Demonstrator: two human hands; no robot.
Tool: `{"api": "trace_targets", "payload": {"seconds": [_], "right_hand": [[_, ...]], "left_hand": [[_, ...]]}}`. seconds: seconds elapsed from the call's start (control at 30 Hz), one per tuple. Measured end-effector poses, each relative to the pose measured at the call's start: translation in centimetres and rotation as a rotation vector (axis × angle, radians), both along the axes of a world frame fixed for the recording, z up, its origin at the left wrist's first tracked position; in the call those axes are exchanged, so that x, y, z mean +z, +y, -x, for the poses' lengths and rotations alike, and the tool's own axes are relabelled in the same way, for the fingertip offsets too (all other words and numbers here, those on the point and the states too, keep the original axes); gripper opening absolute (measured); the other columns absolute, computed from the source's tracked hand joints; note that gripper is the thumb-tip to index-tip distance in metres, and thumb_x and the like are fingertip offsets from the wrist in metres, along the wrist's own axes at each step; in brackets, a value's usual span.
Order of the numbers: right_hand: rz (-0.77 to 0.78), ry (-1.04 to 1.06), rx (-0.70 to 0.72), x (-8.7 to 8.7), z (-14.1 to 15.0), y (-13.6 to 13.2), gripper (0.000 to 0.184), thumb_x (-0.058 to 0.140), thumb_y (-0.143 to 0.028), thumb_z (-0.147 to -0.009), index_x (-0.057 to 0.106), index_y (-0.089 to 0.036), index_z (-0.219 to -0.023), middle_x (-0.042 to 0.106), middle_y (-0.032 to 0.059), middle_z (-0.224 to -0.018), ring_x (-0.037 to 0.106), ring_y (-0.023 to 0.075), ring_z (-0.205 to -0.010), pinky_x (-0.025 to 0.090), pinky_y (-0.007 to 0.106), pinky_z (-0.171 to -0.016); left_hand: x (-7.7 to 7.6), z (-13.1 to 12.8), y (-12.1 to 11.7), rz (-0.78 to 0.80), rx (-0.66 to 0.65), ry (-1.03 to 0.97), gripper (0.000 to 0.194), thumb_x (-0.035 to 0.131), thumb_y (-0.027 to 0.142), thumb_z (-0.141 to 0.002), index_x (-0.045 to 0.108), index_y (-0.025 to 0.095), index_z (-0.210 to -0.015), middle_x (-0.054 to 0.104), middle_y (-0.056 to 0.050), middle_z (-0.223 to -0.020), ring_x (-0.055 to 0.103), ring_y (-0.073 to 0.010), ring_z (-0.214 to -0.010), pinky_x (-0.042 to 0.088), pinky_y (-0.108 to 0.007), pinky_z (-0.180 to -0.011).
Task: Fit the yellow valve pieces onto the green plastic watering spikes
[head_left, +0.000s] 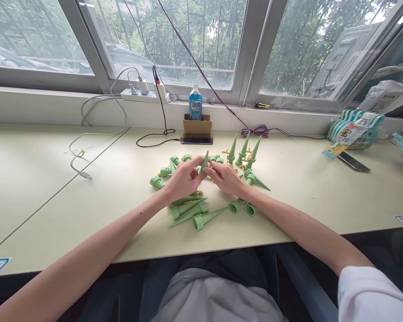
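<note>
My green spikes [215,216] look like smooth, matt plastic, the bench [127,232] pale and smooth with a faint sheen, the small box [197,125] plain brown cardboard, my sleeve [372,290] soft white cloth.

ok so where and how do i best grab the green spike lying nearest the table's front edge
I'd take the spike by its wide collar, from the near side: it lies flat, that side is open, and other spikes crowd its left.

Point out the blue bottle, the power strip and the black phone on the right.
Blue bottle [195,106]: head view, on its label.
Power strip [144,97]: head view, on its white front side.
Black phone [353,162]: head view, on its dark screen.
</note>
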State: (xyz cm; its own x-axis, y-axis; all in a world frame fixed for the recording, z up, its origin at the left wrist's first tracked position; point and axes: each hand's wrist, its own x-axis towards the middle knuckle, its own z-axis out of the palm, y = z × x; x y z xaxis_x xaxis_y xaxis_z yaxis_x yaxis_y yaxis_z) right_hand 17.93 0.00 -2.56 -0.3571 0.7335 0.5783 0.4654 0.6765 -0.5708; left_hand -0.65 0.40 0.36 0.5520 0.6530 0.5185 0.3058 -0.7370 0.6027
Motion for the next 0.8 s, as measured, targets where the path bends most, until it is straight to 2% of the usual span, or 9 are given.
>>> {"api": "trace_targets", "payload": {"seconds": [0.1,0.3,0.53,0.7,0.8], "right_hand": [[-0.006,0.004,-0.060,0.08,0.19,-0.10,0.044,0.045,-0.048,-0.098,0.031,-0.021,-0.067,0.033,-0.0071,-0.054,0.025,0.0075,-0.049,0.021,0.024,-0.048],[-0.014,0.010,-0.044,0.06,0.18,-0.03,0.040,0.031,-0.045,-0.104,0.036,-0.021,-0.072,0.041,-0.0050,-0.057,0.032,0.0088,-0.049,0.026,0.024,-0.050],[-0.049,-0.015,-0.087,0.03,0.08,0.11,0.041,0.030,-0.044,-0.104,0.035,-0.021,-0.071,0.035,-0.0052,-0.057,0.027,0.0094,-0.050,0.024,0.025,-0.051],[-0.040,-0.022,-0.108,0.00,0.07,0.18,0.041,0.031,-0.046,-0.103,0.034,-0.021,-0.071,0.034,-0.0055,-0.057,0.026,0.0092,-0.050,0.022,0.025,-0.051],[-0.036,-0.009,-0.124,0.00,0.07,0.18,0.042,0.033,-0.047,-0.103,0.033,-0.021,-0.070,0.033,-0.0056,-0.057,0.026,0.0091,-0.051,0.023,0.024,-0.051]], "left_hand": [[0.41,-0.06,-0.05,0.014,0.012,-0.028,0.020,0.056,0.031,-0.090,0.058,0.022,-0.109,0.065,-0.001,-0.087,0.043,-0.0036,-0.044,0.043,-0.019,-0.045],[0.38,-0.01,0.18,0.115,0.025,-0.128,0.028,0.061,0.038,-0.088,0.057,0.022,-0.111,0.065,-0.005,-0.096,0.048,-0.0042,-0.047,0.043,-0.018,-0.040],[0.46,0.05,0.02,0.196,-0.018,-0.176,0.021,0.064,0.035,-0.086,0.059,0.021,-0.100,0.062,-0.002,-0.093,0.040,-0.0019,-0.046,0.040,-0.017,-0.038],[0.69,-0.05,-0.27,0.220,-0.013,-0.183,0.018,0.065,0.032,-0.086,0.060,0.020,-0.098,0.062,-0.002,-0.093,0.037,-0.0014,-0.047,0.032,-0.017,-0.036],[0.69,-0.14,-0.37,0.214,0.003,-0.194,0.019,0.064,0.034,-0.086,0.060,0.020,-0.099,0.062,-0.002,-0.094,0.038,-0.0017,-0.047,0.033,-0.017,-0.036]]}}
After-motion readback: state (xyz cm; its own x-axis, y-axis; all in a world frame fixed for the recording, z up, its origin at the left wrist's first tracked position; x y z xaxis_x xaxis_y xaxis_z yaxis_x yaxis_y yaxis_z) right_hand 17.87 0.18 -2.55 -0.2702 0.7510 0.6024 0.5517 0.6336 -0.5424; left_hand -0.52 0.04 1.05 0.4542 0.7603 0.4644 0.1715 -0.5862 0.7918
